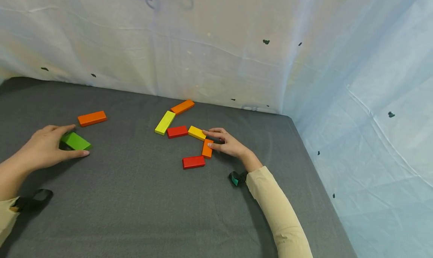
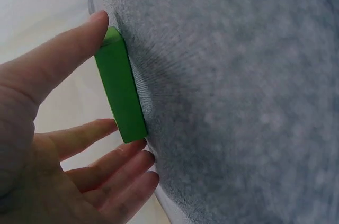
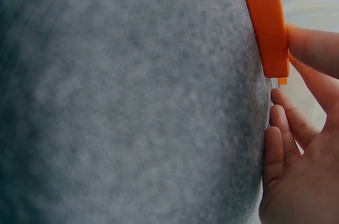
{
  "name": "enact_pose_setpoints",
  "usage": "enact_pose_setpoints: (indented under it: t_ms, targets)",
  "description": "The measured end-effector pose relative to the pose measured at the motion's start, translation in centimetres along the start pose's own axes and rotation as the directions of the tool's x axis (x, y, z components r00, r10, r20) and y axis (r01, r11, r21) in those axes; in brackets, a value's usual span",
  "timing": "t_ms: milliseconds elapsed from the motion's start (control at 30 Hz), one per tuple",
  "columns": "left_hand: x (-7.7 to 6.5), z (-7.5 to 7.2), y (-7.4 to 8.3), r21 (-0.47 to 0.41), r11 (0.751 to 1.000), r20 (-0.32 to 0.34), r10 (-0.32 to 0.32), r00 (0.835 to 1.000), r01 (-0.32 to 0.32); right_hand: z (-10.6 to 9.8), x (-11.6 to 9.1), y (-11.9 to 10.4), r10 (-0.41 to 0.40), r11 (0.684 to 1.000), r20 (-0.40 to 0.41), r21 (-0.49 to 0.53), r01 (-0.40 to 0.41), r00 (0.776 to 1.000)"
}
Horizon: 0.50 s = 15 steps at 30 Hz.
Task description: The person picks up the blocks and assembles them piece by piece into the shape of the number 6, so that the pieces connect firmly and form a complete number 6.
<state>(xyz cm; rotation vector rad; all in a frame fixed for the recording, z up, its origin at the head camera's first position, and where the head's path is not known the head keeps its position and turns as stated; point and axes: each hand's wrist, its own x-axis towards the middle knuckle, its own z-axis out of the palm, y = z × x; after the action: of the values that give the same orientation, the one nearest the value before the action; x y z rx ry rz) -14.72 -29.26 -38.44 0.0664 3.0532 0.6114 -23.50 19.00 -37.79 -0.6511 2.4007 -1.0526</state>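
Observation:
In the head view my left hand (image 1: 45,147) spans a green block (image 1: 76,141) at the far left, thumb at one end and fingers at the other. The left wrist view shows the same green block (image 2: 122,86) low against the cloth, pinched between thumb and fingertips. My right hand (image 1: 228,142) reaches over a bent row of blocks. Its thumb touches the top of an orange block (image 1: 207,149), while the index fingertip is right at a yellow block (image 1: 197,133). In the right wrist view the thumb rests against the orange block (image 3: 270,33), other fingers extended beside it.
Dark grey cloth (image 1: 135,198) covers the surface. The row also has a lower red block (image 1: 193,162), another red block (image 1: 177,132), a yellow-green block (image 1: 165,122) and a far orange block (image 1: 182,107). A separate orange block (image 1: 92,118) lies beyond my left hand. White sheeting (image 1: 216,55) hangs behind.

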Motion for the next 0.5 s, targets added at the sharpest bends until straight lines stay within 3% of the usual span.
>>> enact_pose_setpoints:
  t_ms: [267,500]
  targets:
    - [-0.36,-0.23,0.17,-0.014,1.000,-0.024,-0.022,0.999,0.022,0.08,-0.08,-0.14,-0.002,1.000,-0.001,-0.004,0.002,1.000]
    - [-0.62,-0.72,0.21,-0.026,0.999,-0.007,-0.033,0.999,0.033,0.07,-0.14,-0.17,-0.004,1.000,0.004,0.012,0.004,1.000]
